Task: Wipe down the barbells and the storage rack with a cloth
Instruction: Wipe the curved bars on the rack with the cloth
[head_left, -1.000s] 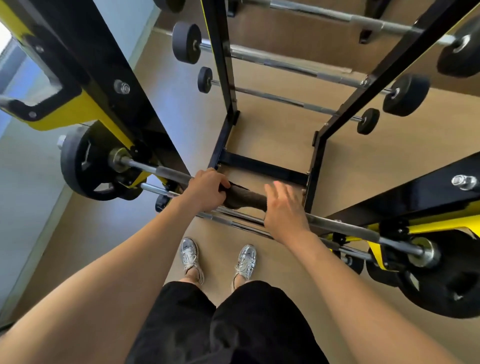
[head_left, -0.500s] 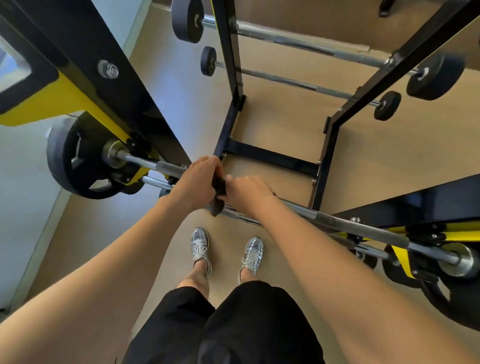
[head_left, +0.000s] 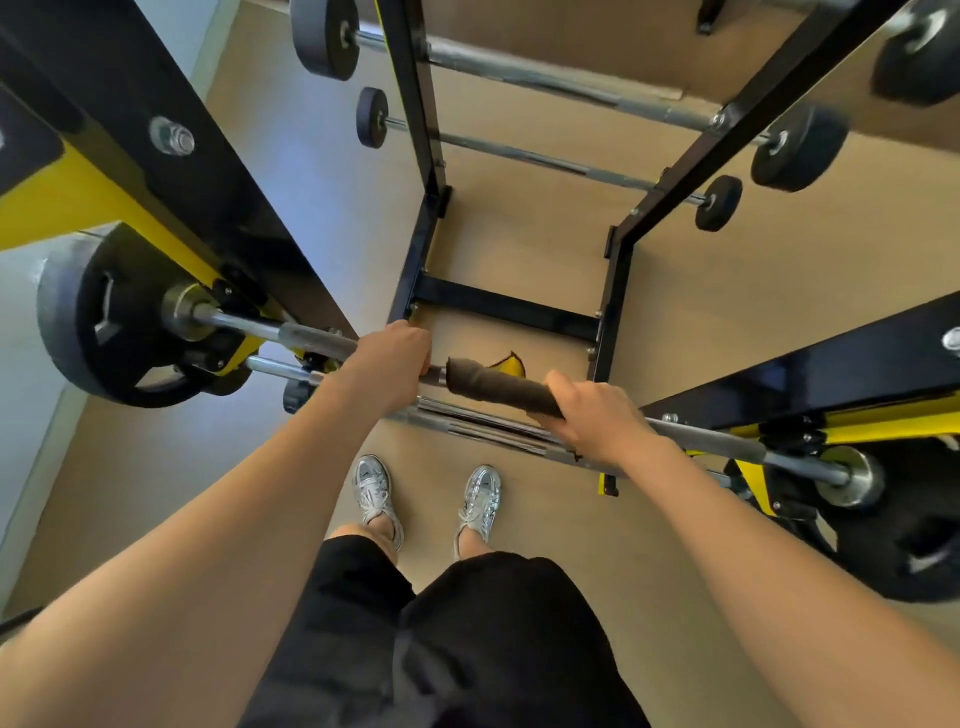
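Firstly, right hand (head_left: 597, 415): fingers and thumb clamped round the right end of the cloth (head_left: 496, 384), right of frame centre. Left hand (head_left: 387, 358): fingers curled over the bare bar (head_left: 306, 335), left of centre.

Cloth: dark brown-grey, matte, wrapped round the bar as a tight sleeve between the hands. Its left end lies just beside the left hand, with a short bit of steel showing between.

Bar: steel with grey knurled stretches, running from middle left to lower right. Black plate (head_left: 93, 317) on the left end, another (head_left: 904, 545) at lower right.

Change from half a second ago: the hands then touched, with the cloth bunched between them. Now the right hand is further right along the bar and the cloth is drawn out long. Left hand keeps the same grip.

Holders: near rack (head_left: 218, 208), black and yellow, carries the bar in yellow hooks at both ends, with a second bar (head_left: 478, 428) just below. Far rack (head_left: 504, 309), black frame, upper centre, carries two short barbells (head_left: 545, 161) with round black ends.

Below: silver shoes (head_left: 374, 493), black shorts (head_left: 467, 639).
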